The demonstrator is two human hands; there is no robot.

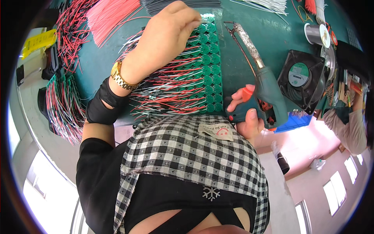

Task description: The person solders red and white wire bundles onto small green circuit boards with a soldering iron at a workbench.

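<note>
A panel of round green circuit boards lies on the table in front of me, with rows of red, white and black wires fanning out from its left side. My left hand reaches over the wires to the panel's far end. Its thumb and fingers are pinched together at the top boards; what they hold is too small to make out. A red wire runs toward this hand from the left. My right hand grips a dark green pistol-shaped soldering gun just right of the panel. The gun's metal tip points away, apart from the boards.
Pinkish-red, dark and white wire bundles lie along the back. Left are loose red wires and wired boards hanging over the edge. Right are a black fan and wire spool; another person's arm is beyond.
</note>
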